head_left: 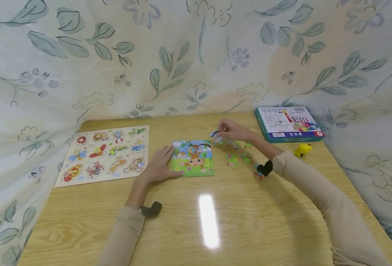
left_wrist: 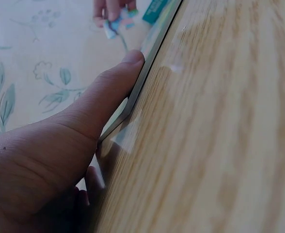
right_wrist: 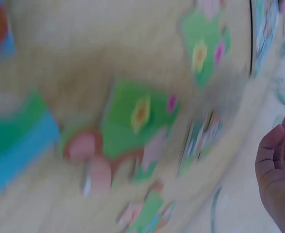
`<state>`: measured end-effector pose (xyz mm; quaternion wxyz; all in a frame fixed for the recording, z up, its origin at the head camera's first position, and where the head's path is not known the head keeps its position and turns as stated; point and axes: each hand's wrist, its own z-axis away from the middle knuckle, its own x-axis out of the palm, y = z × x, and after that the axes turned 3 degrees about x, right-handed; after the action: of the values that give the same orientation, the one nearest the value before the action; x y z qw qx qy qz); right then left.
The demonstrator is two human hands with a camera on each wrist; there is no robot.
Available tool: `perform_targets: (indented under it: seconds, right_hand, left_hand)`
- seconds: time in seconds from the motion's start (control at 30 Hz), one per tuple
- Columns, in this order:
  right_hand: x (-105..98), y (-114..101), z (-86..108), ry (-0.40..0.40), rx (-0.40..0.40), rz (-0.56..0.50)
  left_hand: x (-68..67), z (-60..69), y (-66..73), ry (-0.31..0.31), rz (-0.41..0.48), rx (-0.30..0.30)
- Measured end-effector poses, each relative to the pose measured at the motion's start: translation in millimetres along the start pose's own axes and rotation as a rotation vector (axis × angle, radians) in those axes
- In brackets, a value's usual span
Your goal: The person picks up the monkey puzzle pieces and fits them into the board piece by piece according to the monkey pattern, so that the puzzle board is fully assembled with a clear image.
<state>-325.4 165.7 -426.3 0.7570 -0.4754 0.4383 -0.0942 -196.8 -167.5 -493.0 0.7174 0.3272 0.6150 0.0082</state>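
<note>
Left hand (head_left: 157, 164), fingers extended, touches the left side of the monkey puzzle (head_left: 193, 160); right hand (head_left: 234, 130) pinches a piece (head_left: 213, 133) near its upper right corner

Your wood-grain table (head_left: 169, 229) carries a board of insect figures (head_left: 107, 159) at the left, a monkey puzzle (head_left: 193, 159) mid-table and loose puzzle pieces (head_left: 231, 160) right of it. Towards your far right corner lies a printed box (head_left: 289, 123), with a small yellow object (head_left: 303, 149), possibly a toy, just in front.
</note>
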Motion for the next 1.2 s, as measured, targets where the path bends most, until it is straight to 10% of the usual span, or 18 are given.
perform_targets:
  seconds: [0.33,0.73,1.2]
  right_hand:
    - [45,-25,0.6,0.076,-0.024,-0.048]
    - [66,-23,-3.5,0.123,-0.049,0.3]
    - [62,-31,-5.1,-0.042,-0.07,0.406]
  left_hand:
    - [1.7,-4.6,-1.0,-0.005,-0.013,0.002]
    - [3.5,0.6,1.6,0.014,-0.013,0.021]
    - [2.1,0.8,-2.2,0.031,-0.016,0.012]
